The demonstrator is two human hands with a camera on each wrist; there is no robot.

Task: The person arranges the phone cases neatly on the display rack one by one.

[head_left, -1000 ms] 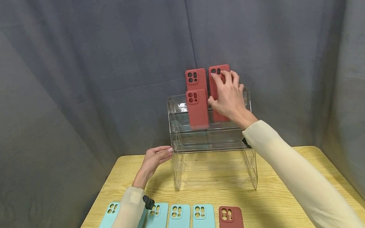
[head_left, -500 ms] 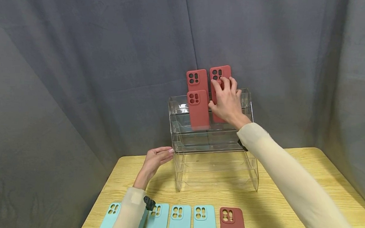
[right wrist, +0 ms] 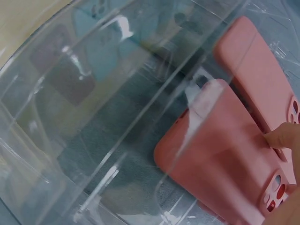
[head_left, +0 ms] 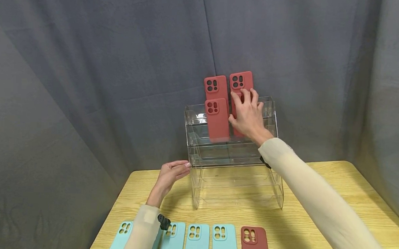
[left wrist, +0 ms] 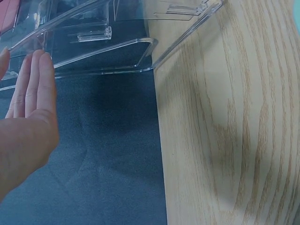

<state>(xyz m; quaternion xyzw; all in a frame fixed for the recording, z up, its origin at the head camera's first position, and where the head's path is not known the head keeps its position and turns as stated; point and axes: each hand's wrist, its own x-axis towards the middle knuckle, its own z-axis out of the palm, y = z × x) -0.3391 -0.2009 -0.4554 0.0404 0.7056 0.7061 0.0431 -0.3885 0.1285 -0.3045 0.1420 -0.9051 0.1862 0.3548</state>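
My right hand grips a red phone case by its edges, thumb on the left and fingers on the right. The case's lower end is at the second tier of a clear acrylic display stand. Behind it a red phone case stands in the top tier. Two more red cases stand to the left, a front case and a rear case. With straight fingers, my left hand touches the stand's left side. My right hand hides much of the gripped case in the head view.
Several light blue phone cases lie in a row along the near side of the wooden table. A darker red case lies at the row's right end. Grey curtains hang behind and at both sides.
My right hand has moved slightly down with the red phone case, uncovering more of the case behind. The left hand stays against the stand's side.
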